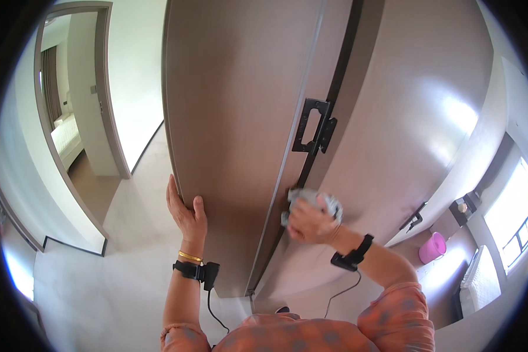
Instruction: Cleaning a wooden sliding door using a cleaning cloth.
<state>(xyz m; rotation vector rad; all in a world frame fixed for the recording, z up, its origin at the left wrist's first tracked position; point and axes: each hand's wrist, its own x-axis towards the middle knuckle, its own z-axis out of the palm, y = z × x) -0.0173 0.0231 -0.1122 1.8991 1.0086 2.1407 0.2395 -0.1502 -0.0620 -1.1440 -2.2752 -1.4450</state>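
Observation:
My left hand (187,218) grips the outer edge of a brown door jamb (224,132), thumb on the broad face and fingers along the side. In my right hand (310,224) is a bunched grey cloth (333,207), pressed to the jamb's hinge side and slightly blurred. Just above the cloth, a black metal hinge (324,127) is fixed in the narrow gap between jamb and door. The brown door (378,145) stands to the right of the jamb. Part of the cloth is hidden under my fingers.
A black lever handle (416,218) sticks out from the door's far edge. Beyond it are a pink bucket (432,248) and a white mattress (482,281) near a window. On the left, a doorway frame (103,88) opens onto a bedroom. Cables hang from both wrist straps.

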